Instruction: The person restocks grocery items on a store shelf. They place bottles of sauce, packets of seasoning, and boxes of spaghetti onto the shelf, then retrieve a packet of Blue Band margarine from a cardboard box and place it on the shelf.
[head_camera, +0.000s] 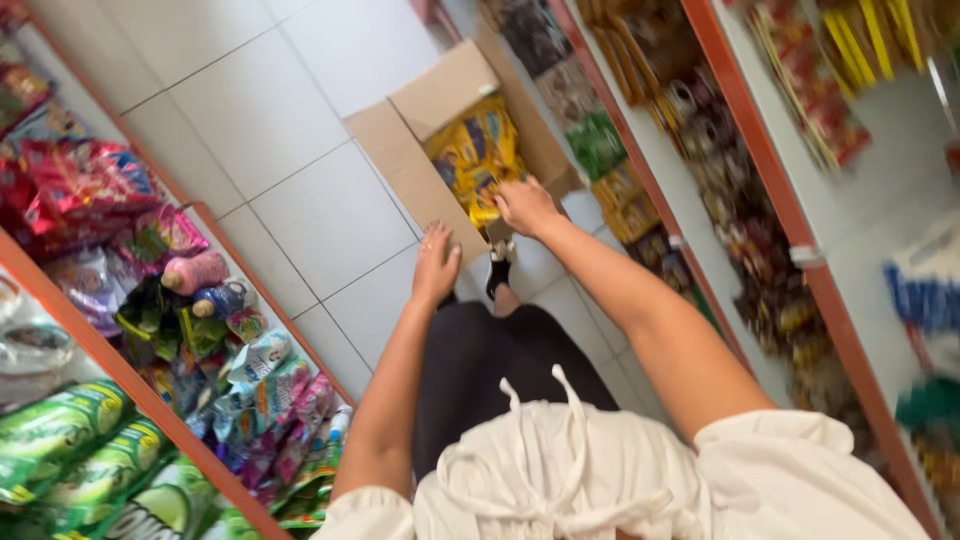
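Observation:
An open cardboard box (410, 165) stands on the tiled floor between two shelf racks, filled with yellow snack packets (475, 150). My right hand (522, 205) reaches down onto the near end of those packets; its fingers curl downward and are hidden, so I cannot see whether they grip one. My left hand (435, 262) lies flat with fingers together against the near flap of the box, holding nothing.
On the left, an orange-framed shelf rack (150, 395) holds colourful bags, bottles and green packets. A second rack (790, 215) on the right carries hanging snack strips and packets. White floor tiles (260, 110) stretch beyond the box. My foot in a black sandal (499, 268) stands by the box.

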